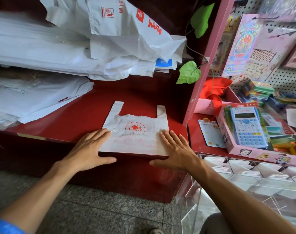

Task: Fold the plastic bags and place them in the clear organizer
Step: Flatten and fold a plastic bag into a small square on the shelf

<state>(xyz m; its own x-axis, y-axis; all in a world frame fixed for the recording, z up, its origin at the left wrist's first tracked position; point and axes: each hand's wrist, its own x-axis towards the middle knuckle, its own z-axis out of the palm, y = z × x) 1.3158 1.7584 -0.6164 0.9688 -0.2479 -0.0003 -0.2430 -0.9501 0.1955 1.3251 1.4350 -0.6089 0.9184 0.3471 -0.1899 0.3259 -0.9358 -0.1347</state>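
A: Pressing flat: left hand (89, 146) and right hand (175, 150), fingers straight, spread on folded plastic bag (134, 135) between them, bench (73, 119) edge.
B: Organizer?
A: Clear organizer (245, 179) just right of right hand.

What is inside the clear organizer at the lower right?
The clear organizer holds white folded bags in its upper compartments. The nearer compartments look empty, though glare and the right forearm hide part of them.
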